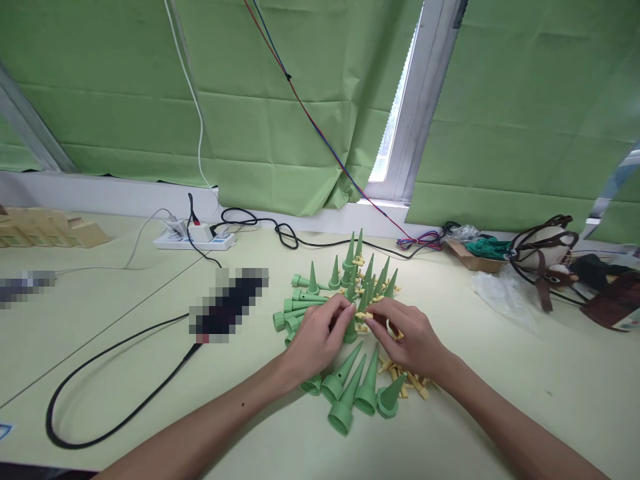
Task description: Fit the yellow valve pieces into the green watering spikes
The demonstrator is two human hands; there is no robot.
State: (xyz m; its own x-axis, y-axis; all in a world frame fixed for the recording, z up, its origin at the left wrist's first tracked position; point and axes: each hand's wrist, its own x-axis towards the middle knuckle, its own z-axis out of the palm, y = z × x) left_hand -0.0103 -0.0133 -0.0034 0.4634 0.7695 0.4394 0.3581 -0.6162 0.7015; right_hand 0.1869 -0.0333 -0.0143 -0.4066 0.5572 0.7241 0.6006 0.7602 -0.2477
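Note:
My left hand [320,333] is closed, thumb and forefinger pinched at an upright green plastic spike [351,330], whose upper part the fingers partly hide. Close beside it, my right hand [407,330] pinches a small yellow plastic valve piece [365,315] between thumb and fingertips, level with the spike. Behind both hands several green cone-shaped spikes [380,277] stand upright, some with yellow pieces at their sides. More green spikes lie on their sides in front [345,403] and to the left [300,303]. Loose yellow pieces [415,383] lie in a pile under my right wrist.
A pixelated dark object [230,307] with a black cable lies left of the spikes. Farther back are a white power strip [195,238] and black cords. To the right lie a clear plastic bag [503,293], a cardboard box [475,259] and a bag with brown straps [543,257].

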